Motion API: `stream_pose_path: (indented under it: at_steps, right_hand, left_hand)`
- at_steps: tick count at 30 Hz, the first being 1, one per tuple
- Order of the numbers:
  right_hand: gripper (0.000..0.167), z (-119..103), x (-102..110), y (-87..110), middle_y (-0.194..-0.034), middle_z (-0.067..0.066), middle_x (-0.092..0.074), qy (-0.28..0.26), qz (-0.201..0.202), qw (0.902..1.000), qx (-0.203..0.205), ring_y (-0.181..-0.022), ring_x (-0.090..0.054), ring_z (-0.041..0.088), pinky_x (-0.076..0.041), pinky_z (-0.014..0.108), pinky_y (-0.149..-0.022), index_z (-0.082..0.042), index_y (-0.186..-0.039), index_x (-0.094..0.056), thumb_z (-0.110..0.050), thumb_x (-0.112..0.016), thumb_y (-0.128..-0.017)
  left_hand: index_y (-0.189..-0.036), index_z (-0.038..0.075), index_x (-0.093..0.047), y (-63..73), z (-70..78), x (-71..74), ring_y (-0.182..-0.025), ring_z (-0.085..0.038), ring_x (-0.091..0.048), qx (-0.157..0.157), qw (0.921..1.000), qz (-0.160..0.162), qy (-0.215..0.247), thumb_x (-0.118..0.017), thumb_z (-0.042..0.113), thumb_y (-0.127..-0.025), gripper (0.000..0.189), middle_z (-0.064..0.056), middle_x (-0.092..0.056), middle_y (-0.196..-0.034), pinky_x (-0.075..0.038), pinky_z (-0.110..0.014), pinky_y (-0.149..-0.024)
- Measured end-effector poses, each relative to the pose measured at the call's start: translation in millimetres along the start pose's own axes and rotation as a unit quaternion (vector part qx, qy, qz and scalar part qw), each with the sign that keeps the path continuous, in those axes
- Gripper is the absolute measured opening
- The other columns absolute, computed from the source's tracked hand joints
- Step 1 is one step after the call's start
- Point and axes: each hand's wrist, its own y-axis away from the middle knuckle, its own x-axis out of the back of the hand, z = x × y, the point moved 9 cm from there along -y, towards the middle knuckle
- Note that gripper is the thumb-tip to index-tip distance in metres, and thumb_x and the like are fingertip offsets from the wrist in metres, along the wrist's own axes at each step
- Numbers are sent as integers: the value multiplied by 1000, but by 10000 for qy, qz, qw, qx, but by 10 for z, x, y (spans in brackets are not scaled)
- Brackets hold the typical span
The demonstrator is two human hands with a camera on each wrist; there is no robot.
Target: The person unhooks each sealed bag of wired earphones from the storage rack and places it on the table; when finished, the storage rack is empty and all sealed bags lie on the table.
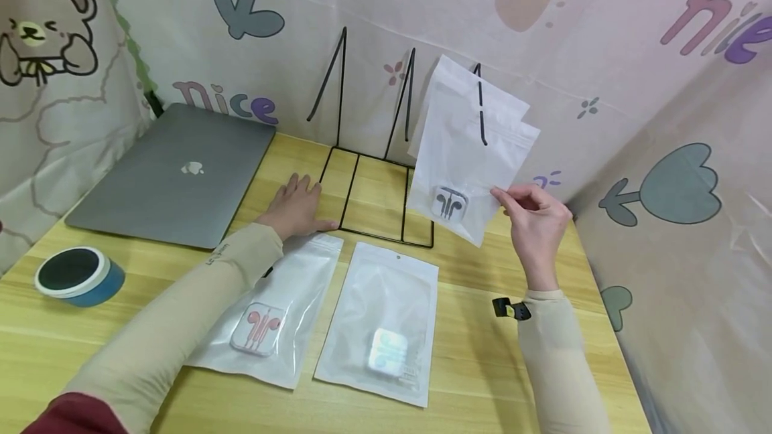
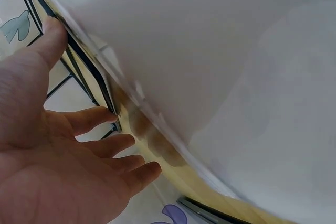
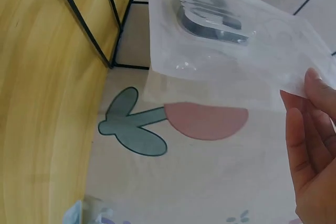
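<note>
R hand [image 1: 537,230] pinches edge of hung bag [image 1: 461,153], earphones [image 1: 450,205] just L of grip; L hand [image 1: 294,209], fingers apart, by rack [image 1: 402,241] base.

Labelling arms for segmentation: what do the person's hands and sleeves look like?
Left hand, right hand: bare. Beige fabric sleeves; small dark lettering on the left one, dark red fabric farther up. Black piece with yellow-green patch by right cuff.

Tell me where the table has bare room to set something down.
Bare table lies between the flat right pouch and right sleeve, and on the near side of the tub, beside the left sleeve. Crowded: around the left hand, hemmed by rack, laptop and flat left pouch.
</note>
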Motion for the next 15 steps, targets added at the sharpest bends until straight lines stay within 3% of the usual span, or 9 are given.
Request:
stream_pose_path:
  at_steps: [8, 15]
  right_hand:
    - [15, -19, 187, 106, -74, 5, -70, -391, -258, 9987, -184, -57, -62, 15, -51, 17, -55, 2, -81, -76, -7, -86, -76]
    - [11, -65, 266, 226, -72, 12, -67, -933, -655, 9933, -187, -56, -60, 22, -52, 19, -56, 9, -79, -72, 9, -82, -75]
  left_hand:
    - [-149, -12, -25, 14, 9, -4, -142, -54, 1, -21, 10000, -17, 5, -65, 54, -91, 97, -36, -9, -155, -8, -63, -113]
    - [-149, -12, -25, -2, 13, 4, -142, -54, 2, -10, 10000, -20, -61, -65, 53, -91, 96, -36, -9, -156, -8, -63, -113]
